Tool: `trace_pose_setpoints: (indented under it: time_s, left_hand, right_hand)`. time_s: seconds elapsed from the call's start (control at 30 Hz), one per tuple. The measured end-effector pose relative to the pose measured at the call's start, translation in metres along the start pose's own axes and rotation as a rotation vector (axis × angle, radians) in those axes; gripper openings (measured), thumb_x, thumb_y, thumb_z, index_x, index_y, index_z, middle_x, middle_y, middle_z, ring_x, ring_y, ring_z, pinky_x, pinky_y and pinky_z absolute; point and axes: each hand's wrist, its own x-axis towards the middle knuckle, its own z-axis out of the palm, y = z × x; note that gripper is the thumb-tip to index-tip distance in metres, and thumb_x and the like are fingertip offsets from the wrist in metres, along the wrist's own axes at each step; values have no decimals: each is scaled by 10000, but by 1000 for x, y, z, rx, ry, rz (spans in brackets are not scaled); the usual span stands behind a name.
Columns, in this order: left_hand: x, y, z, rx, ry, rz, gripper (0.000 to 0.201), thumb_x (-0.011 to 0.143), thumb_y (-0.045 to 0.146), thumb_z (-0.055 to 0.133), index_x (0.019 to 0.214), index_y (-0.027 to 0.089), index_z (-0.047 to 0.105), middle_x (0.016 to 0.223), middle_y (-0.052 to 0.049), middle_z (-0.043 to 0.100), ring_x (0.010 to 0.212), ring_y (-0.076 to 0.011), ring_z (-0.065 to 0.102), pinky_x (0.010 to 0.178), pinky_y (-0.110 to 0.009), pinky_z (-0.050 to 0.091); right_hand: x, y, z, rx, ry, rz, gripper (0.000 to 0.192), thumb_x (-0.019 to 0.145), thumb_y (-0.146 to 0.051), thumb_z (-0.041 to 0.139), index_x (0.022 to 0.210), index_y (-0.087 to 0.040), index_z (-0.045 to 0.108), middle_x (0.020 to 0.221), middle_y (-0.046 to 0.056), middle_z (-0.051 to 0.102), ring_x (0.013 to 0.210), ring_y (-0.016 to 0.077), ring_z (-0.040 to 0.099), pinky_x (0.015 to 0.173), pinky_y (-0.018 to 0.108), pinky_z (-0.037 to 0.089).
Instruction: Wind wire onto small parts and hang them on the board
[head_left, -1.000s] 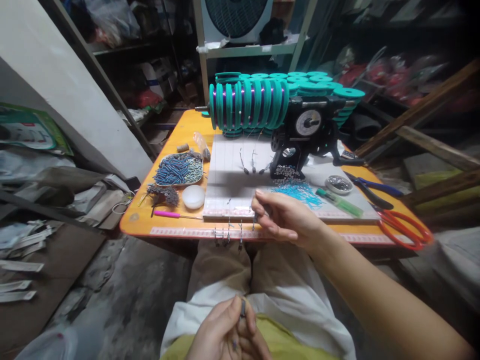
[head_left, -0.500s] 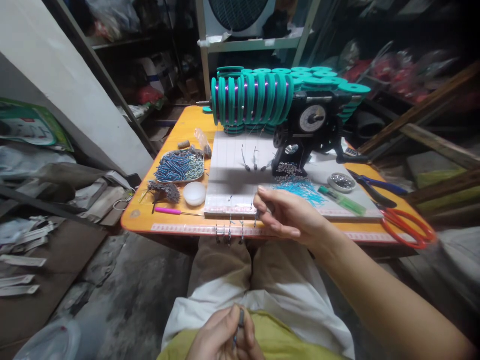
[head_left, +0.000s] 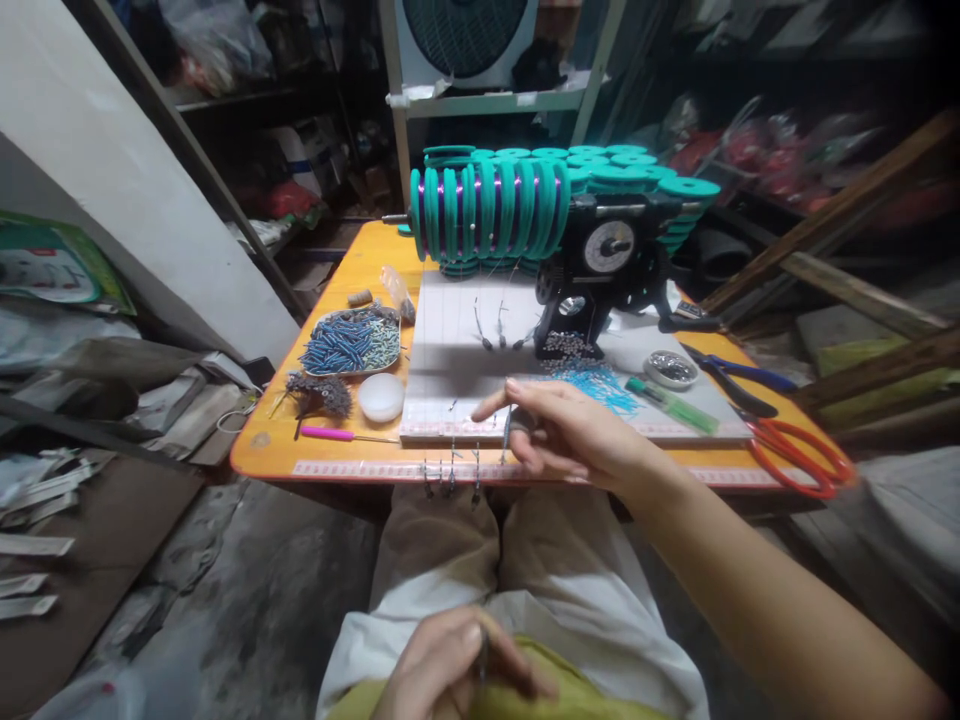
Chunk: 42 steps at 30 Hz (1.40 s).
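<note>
Right hand (head_left: 570,440) over orange table's (head_left: 330,465) front edge, fingers pinching thin dark metal pin (head_left: 506,432), index extended; left hand (head_left: 450,670) in lap, half cropped, pinching small blurred dark piece (head_left: 481,655)

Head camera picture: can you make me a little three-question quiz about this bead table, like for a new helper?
1. True or false: the red-handled scissors lie on the right end of the orange table.
2. What does the right hand touch? A) the white grid board B) the round white lid C) the pink-handled tool
3. Fill in: the left hand, down at the lap, pinches a thin dark ____.

Key: 1 true. 2 A: its fingers rest at the board's front edge, by a thin wire piece. 3 stick, too small to name exactly.
</note>
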Motion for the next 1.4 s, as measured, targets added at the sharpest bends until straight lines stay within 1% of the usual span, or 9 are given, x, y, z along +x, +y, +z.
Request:
trace_pose_setpoints:
  time_s: [0.1,0.23,0.33,0.47,0.6,0.73,0.87,1.0,1.4]
  left_hand:
    - [22,17,2,361,-56,273,415,859,429,515,1119,125,626,1022,-140,692,1056,-255,607,980,-343,401]
    - [58,51,25,273,-47,377,477,917,380,408,1353,199,335,1070,-124,653,746,-205,677,807,-360,483]
    - [76,74,43,257,3,451,387,941,398,360,1289,231,380,946,-65,653,622,-150,644,662,-301,506]
    - [85,89,50,419,87,528,310,922,453,417,845,169,513,654,27,513,496,-58,474,490,-188,409]
    - [86,92,46,449,80,528,334,907,444,472,726,164,465,552,65,329,475,-26,297,432,-144,255]
    - [90,90,46,378,38,517,308,898,425,508,782,141,538,565,59,380,474,-5,293,433,-123,223]
    - [94,82,48,317,50,553,303,894,442,503,794,157,522,578,48,472,442,-13,331,409,-128,271]
    - [91,80,50,240,79,569,315,893,420,510,728,152,511,517,41,510,390,-18,353,382,-120,295]
    - [66,44,45,-88,10,310,334,829,429,576,678,139,510,417,18,542,268,-54,404,309,-142,371]
  right_hand:
    - [-6,-14,-1,-307,97,-82,760,827,-658,358,1290,-76,512,572,-4,490,421,-76,335,432,36,249]
    - [-16,-35,2,-653,199,-141,685,845,-624,350,1198,-104,622,635,16,528,511,-99,315,505,7,252]
    - [-20,-43,5,-760,203,-152,638,863,-599,326,1176,-143,643,855,29,623,595,-93,414,563,-6,298]
    - [-22,-41,5,-803,226,-165,623,869,-593,322,1152,-149,655,925,26,635,699,-79,497,606,-22,305]
    - [-15,-37,-4,-534,198,-120,649,833,-606,404,1248,-140,583,707,16,590,527,-83,418,501,13,271]
    - [-2,-35,-17,52,-82,-35,715,887,-556,289,1453,-120,267,475,-59,427,313,-45,155,356,89,143]
    - [9,-35,-17,311,-261,4,509,926,-519,154,1185,-130,356,606,-55,556,291,-45,133,314,90,157]
    - [11,-38,-2,424,-116,23,465,904,-542,219,745,-106,202,525,-67,486,275,-27,94,281,108,90]
    - [13,-40,1,514,88,-50,472,891,-463,317,673,-119,79,439,-59,353,268,-12,77,287,138,19]
